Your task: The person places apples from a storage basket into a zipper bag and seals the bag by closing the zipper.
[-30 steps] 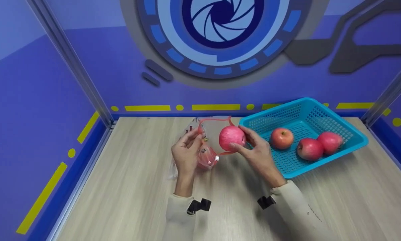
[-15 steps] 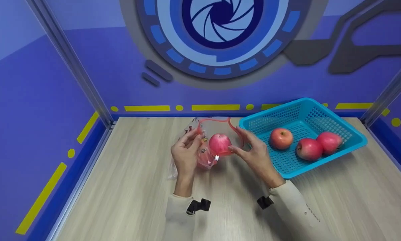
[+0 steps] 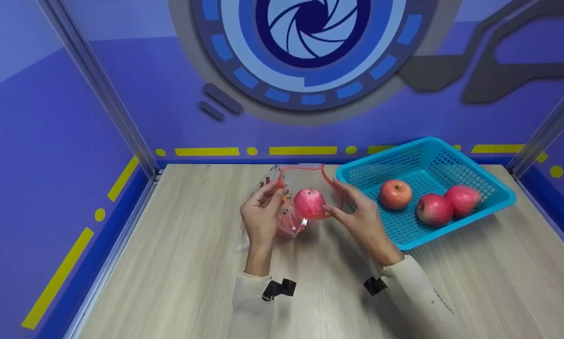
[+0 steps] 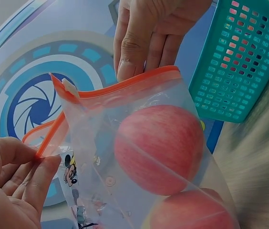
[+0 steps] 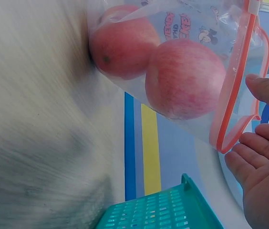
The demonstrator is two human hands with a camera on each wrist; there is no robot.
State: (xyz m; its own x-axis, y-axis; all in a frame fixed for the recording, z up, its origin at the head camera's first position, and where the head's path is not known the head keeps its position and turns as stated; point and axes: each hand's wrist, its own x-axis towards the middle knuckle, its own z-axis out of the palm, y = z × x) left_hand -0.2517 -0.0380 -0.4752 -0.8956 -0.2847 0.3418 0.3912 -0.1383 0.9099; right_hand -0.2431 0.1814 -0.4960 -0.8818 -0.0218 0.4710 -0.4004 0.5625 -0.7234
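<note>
My left hand [image 3: 259,215] pinches the orange zip edge of a clear printed zip bag [image 4: 96,129], whose mouth is spread wide. A pink-red apple [image 3: 309,203] sits just inside the mouth, seen through the plastic in both wrist views. Below it in the bag rests another apple [image 5: 125,45], partly covered by plastic folds. At the right side of the mouth, my right hand [image 3: 364,217] holds nothing. Its thumb and fingers are spread and lightly bent, with the fingertips [image 5: 239,167] right at the orange rim.
To the right stands a turquoise perforated basket [image 3: 456,233]. Inside are a lighter apple [image 3: 396,194] and two redder ones, a red apple [image 3: 435,209] and a pink apple [image 3: 463,200], side by side. The wooden table [image 3: 187,263] ends at a blue decorated wall [image 3: 272,134].
The apple in my right hand has moved left into the bag mouth and been let go. My right hand stays by the rim; the left keeps its pinch.
</note>
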